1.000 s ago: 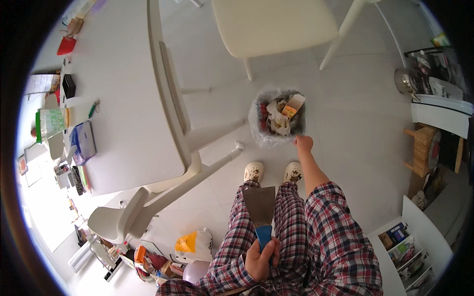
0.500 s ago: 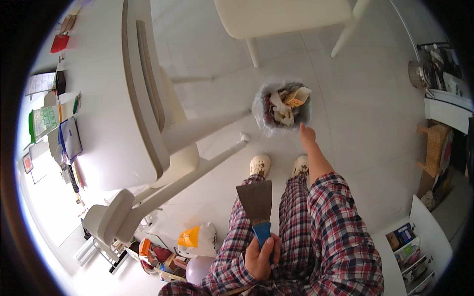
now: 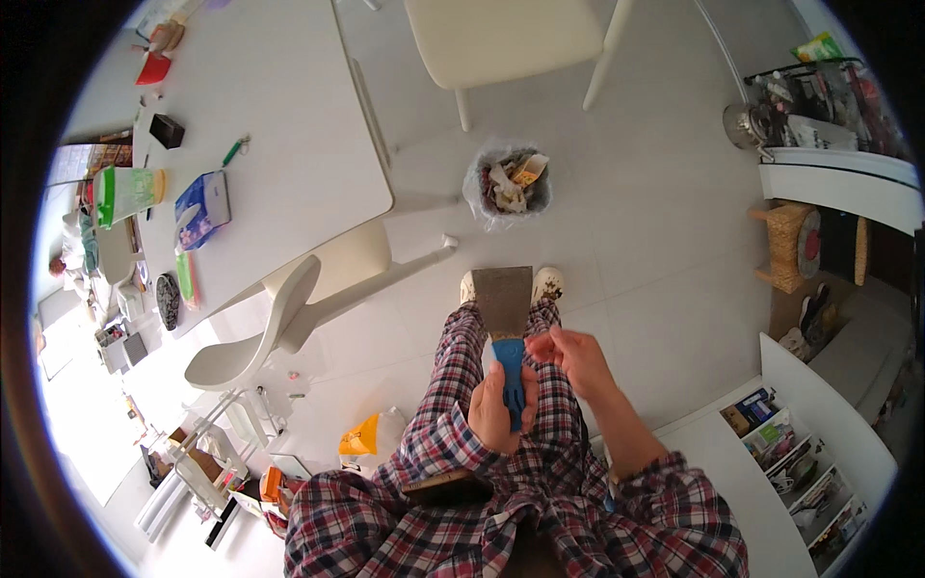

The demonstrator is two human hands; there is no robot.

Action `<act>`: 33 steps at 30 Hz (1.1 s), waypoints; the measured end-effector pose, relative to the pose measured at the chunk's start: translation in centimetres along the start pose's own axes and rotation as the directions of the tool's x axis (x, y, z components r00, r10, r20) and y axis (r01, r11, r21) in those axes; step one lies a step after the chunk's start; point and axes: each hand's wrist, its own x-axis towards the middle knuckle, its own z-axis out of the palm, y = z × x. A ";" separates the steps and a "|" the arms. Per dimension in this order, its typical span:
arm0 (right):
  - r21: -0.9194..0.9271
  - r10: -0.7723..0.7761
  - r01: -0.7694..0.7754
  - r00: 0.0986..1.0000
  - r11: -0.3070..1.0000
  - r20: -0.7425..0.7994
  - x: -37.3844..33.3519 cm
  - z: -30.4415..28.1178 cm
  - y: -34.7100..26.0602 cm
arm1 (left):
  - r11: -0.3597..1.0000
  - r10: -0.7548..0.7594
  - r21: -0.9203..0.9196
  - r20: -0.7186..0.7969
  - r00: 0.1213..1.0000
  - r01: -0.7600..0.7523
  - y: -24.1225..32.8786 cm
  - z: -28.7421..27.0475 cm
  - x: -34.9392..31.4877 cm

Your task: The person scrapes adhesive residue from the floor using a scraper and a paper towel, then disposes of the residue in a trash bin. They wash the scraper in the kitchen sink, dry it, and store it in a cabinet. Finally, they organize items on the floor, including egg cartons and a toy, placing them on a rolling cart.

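Observation:
My left hand (image 3: 493, 409) is wrapped round the blue handle of a scraper (image 3: 505, 301). Its wide, worn metal blade points away from me over my legs. Just right of the handle is my right hand (image 3: 570, 361). Its fingers are bent with the tips drawn together, close to where blade and handle meet. Whether it pinches anything small is not visible. Beyond my feet, a bin (image 3: 471, 197) lined with a clear bag stands on the floor, holding crumpled waste and a yellow-orange wrapper. A dark flat object (image 3: 448, 488) lies against my plaid clothing at the waist.
To my left is a white table (image 3: 289, 125) with a tissue pack (image 3: 202, 210) and several small items. A white chair (image 3: 289, 323) sits against it, another chair (image 3: 501, 39) is farther ahead. At right are a wicker stool (image 3: 792, 248) and an open drawer unit (image 3: 805, 462).
My right hand has drawn back from the bin to beside the scraper. My left hand has raised the scraper slightly. The view has shifted, showing more of the tabletop.

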 end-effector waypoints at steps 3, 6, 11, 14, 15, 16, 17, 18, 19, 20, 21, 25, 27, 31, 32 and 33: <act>0.127 -0.151 0.155 0.988 0.980 -0.040 -6.0 4.3 -3.5 | 0.998 0.037 0.049 -0.017 0.999 -0.036 0.2 1.7 -1.6; 0.142 -0.153 0.147 0.988 0.979 0.035 -9.1 5.4 -6.4 | 0.994 0.059 0.094 -0.036 0.998 -0.055 0.7 3.9 -3.1; 0.004 -0.186 0.187 0.981 0.982 -0.047 -9.0 5.4 -7.2 | 0.982 0.074 0.172 0.039 0.996 -0.080 1.0 4.3 -3.3; -0.099 -0.258 0.254 0.965 0.962 -0.034 -10.5 4.3 -9.1 | 0.996 0.067 0.051 0.033 0.997 -0.069 0.2 6.9 -4.8; -0.128 -0.342 0.337 0.940 0.933 -0.018 -11.2 4.2 -10.2 | 0.995 0.095 0.021 0.024 0.995 -0.095 0.0 8.0 -5.2; -0.158 -0.415 0.408 0.910 0.899 -0.012 -11.8 3.9 -10.9 | 0.994 0.107 -0.014 0.015 0.994 -0.107 -0.5 8.4 -5.6; -0.256 -0.494 0.471 0.869 0.844 -0.029 -12.0 3.3 -11.5 | 0.986 0.163 -0.030 0.021 0.986 -0.162 -0.7 8.7 -5.6; -0.317 -0.542 0.510 0.840 0.799 -0.015 -12.3 2.9 -12.6 | 0.976 0.216 -0.044 0.026 0.976 -0.215 -0.5 9.0 -5.6; -0.378 -0.590 0.543 0.807 0.750 -0.011 -12.9 2.6 -13.7 | 0.965 0.259 -0.058 0.037 0.965 -0.257 -0.4 9.1 -5.6; -0.436 -0.637 0.571 0.771 0.696 -0.006 -13.4 2.8 -14.7 | 0.961 0.269 -0.077 0.028 0.963 -0.266 -0.2 9.4 -5.6; -0.431 -0.676 0.617 0.736 0.658 0.022 -13.8 3.4 -15.8 | 0.957 0.276 -0.095 0.020 0.961 -0.273 0.3 9.5 -5.5; -0.441 -0.747 0.717 0.649 0.540 0.140 -12.7 6.2 -18.6 | 0.954 0.300 -0.046 0.047 0.953 -0.298 2.0 9.4 -0.3; -0.461 -0.749 0.746 0.623 0.480 0.228 -12.5 8.2 -18.7 | 0.877 0.433 0.203 0.054 0.900 -0.435 1.8 9.6 4.5; -0.470 -0.638 0.827 0.546 0.308 0.543 -12.1 13.0 -19.0 | 0.824 0.436 0.401 0.004 0.900 -0.401 1.7 8.8 16.4; -0.507 -0.568 0.820 0.559 0.267 0.604 -11.8 13.7 -19.5 | 0.842 0.342 0.446 -0.008 0.940 -0.303 3.0 9.8 17.4; -0.534 -0.530 0.817 0.559 0.218 0.638 -11.6 14.6 -19.5 | 0.848 0.253 0.489 -0.033 0.967 -0.206 4.5 10.2 18.2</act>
